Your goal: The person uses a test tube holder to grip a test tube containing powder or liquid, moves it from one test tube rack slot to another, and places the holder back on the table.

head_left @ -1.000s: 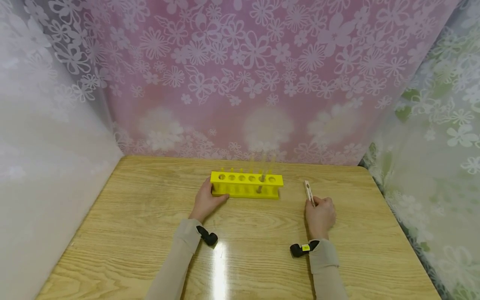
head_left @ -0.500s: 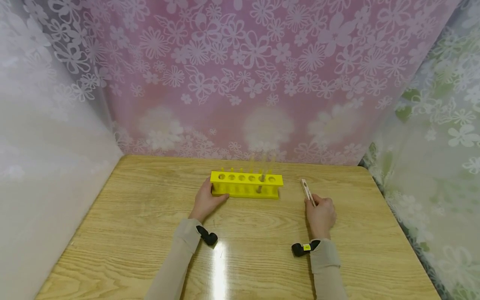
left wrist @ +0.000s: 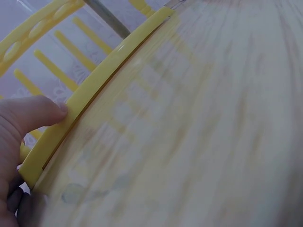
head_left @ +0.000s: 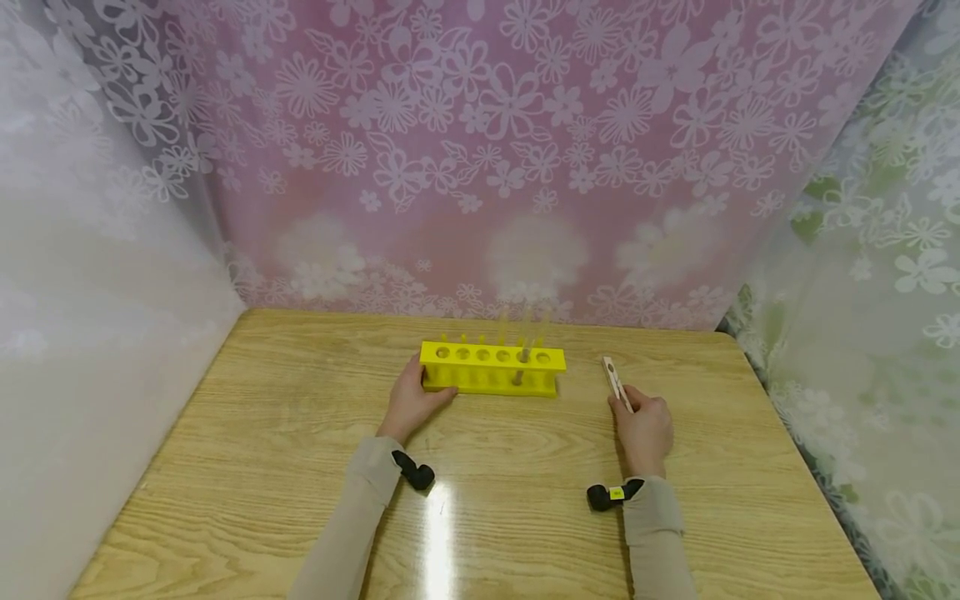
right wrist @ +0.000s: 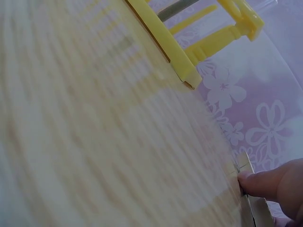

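Note:
A yellow test tube rack (head_left: 491, 358) stands on the table, with a row of holes along its top. A clear test tube (head_left: 527, 337), grey-brown in its lower part, sits in the hole second from the right. My left hand (head_left: 411, 402) grips the rack's left end. In the left wrist view its thumb (left wrist: 40, 111) presses on the base bar, and the other fingers are mostly hidden behind the end. To the right of the rack, my right hand (head_left: 645, 425) pinches a pale wooden test tube clamp (head_left: 615, 382), whose far end points forward and slightly left.
The wood-grain table (head_left: 510, 483) reaches back to a pink flowered curtain (head_left: 480, 167). Pale sheets hang along the left and right sides. Pegs (left wrist: 57, 71) rise along the rack's rear. A black camera is strapped to each wrist.
The clamp's far end has swung slightly left, and my right wrist has shifted a little to the right. My left hand and the rack stay in place.

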`<move>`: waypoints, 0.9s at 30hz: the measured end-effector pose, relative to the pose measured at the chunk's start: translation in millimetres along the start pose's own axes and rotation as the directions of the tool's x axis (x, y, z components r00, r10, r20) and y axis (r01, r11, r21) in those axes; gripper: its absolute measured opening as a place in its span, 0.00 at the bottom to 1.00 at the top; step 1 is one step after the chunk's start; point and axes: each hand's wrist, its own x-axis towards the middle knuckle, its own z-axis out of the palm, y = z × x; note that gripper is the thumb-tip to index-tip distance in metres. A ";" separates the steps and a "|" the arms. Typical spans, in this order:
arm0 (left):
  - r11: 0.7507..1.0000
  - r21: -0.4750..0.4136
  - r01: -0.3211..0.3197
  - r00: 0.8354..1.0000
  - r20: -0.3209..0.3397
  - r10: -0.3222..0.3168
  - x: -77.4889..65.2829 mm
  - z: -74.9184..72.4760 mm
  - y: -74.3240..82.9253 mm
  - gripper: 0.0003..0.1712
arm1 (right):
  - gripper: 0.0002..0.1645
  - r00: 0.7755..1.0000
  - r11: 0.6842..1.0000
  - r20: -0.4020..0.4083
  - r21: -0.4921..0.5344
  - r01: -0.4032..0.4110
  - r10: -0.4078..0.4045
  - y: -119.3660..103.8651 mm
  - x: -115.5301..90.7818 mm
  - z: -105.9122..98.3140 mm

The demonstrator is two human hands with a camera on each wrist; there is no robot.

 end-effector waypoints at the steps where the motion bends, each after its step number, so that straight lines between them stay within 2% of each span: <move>1: 1.000 -0.014 -0.004 1.000 -0.001 0.004 0.0 0.1 -0.3 0.45 | 0.20 1.000 1.000 0.004 0.000 -0.005 0.005 0.4 0.2 -0.2; 9: 0.991 -0.128 -0.037 0.999 0.020 0.040 -0.2 -2.4 0.5 0.47 | 0.23 1.000 1.000 0.028 -0.003 -0.009 0.009 -3.0 -1.8 -4.0; 17: 0.983 -0.179 -0.024 0.999 0.028 0.029 -0.4 -5.4 -2.7 0.50 | 0.25 0.999 1.000 0.043 -0.008 0.010 -0.009 -3.4 -1.7 -4.2; 24: 0.976 -0.216 -0.003 0.998 0.058 0.015 2.1 -9.6 -4.7 0.56 | 0.33 0.992 1.000 0.120 0.005 0.029 -0.030 -6.8 -1.9 -10.7; 27: 0.976 -0.218 0.008 0.996 0.085 0.011 3.7 -12.6 -3.4 0.59 | 0.34 0.985 0.999 0.166 0.014 0.036 -0.038 -10.1 -1.2 -15.7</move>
